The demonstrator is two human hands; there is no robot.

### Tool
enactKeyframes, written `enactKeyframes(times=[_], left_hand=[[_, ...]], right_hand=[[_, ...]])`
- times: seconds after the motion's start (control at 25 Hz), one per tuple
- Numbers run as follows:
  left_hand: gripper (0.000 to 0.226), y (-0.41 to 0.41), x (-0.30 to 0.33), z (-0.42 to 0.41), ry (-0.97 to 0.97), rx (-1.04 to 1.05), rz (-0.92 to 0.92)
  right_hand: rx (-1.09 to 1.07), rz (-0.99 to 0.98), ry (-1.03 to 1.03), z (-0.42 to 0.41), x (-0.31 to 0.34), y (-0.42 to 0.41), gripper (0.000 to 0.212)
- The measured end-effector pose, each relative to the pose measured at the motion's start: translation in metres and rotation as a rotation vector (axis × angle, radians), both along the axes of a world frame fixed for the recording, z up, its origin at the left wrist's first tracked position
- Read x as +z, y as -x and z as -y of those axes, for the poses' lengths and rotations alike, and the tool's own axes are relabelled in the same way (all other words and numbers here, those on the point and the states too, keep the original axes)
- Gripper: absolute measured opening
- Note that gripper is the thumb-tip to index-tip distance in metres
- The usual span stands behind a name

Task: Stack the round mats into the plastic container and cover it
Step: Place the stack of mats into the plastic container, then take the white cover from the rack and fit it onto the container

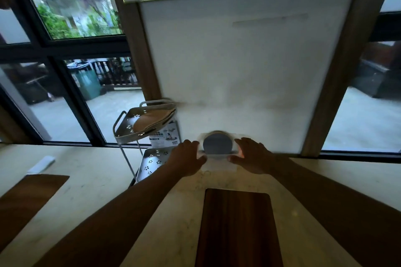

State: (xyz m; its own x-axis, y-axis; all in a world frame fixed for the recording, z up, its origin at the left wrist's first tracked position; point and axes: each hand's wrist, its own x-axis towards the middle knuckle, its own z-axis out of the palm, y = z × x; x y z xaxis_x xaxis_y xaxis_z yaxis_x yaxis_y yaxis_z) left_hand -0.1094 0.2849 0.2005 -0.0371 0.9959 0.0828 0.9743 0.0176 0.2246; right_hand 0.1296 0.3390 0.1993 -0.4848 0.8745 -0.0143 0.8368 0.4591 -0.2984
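Observation:
A clear plastic container (218, 161) stands at the far edge of the pale table, close to the white panel. Round grey mats (217, 143) show inside it, seen from above; the picture is blurred here. My left hand (186, 157) presses against the container's left side and my right hand (252, 156) against its right side, so both hands hold it between them. Whether a lid sits on top cannot be told.
A dark wooden board (237, 223) lies on the table in front of me. Another dark mat (26, 199) lies at the left. A white metal trolley (143, 130) with a beige item stands left of the container. The white panel (238, 67) rises behind.

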Motion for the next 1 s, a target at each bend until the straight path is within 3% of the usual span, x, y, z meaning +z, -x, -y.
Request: enactKeyframes(times=[0.36, 0.56, 0.76, 1.0], left_hand=[[0.062, 0.036, 0.032, 0.041, -0.051, 0.009, -0.023], [0.065, 0.083, 0.047, 0.041, -0.071, 0.032, -0.014], [0.062, 0.142, 0.054, 0.028, -0.089, 0.056, 0.007], [0.063, 0.189, 0.050, -0.013, -0.102, 0.078, 0.028]], right_hand=[[-0.029, -0.046, 0.011, 0.034, 0.021, 0.031, 0.077], [0.062, -0.101, 0.055, 0.026, 0.033, 0.084, 0.069], [0.028, -0.042, 0.039, 0.007, 0.036, 0.151, 0.082], [-0.023, -0.208, 0.116, -0.032, 0.027, 0.227, 0.072]])
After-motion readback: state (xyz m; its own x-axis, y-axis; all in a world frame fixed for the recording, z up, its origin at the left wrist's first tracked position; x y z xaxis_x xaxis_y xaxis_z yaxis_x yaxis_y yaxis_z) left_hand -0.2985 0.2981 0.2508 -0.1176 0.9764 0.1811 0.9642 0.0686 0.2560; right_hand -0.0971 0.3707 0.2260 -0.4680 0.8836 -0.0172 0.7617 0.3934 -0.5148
